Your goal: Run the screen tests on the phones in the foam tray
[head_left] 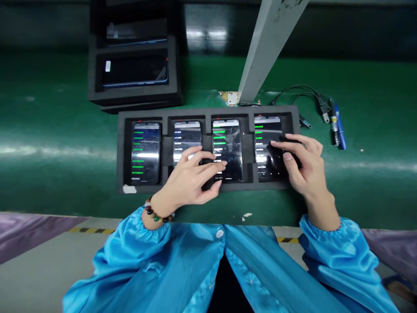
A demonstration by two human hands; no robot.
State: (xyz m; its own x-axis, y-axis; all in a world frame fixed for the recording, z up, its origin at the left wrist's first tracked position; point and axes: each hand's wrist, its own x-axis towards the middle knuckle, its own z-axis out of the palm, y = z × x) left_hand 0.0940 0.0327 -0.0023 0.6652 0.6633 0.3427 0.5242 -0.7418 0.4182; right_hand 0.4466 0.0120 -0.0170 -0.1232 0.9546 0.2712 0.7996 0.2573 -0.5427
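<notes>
Several lit smartphones lie face up in the slots of a black foam tray [306,114]. My left hand [192,176], with a beaded bracelet at its wrist, reaches over the third smartphone [232,148], fingers spread and a fingertip at its screen. It partly covers the second smartphone [187,130]. My right hand [304,161] is open at the rightmost smartphone [269,163], its index fingertip on or just above the screen. The leftmost smartphone [145,152] lies untouched. All the screens list lines of text, many of them green.
Stacked foam trays [133,94] with dark phones stand at the back left. A grey metal post [269,48] rises behind the tray. Black cables [308,93] and blue pens [339,126] lie at the right on the green table [374,182]. White scraps [247,214] lie near the front edge.
</notes>
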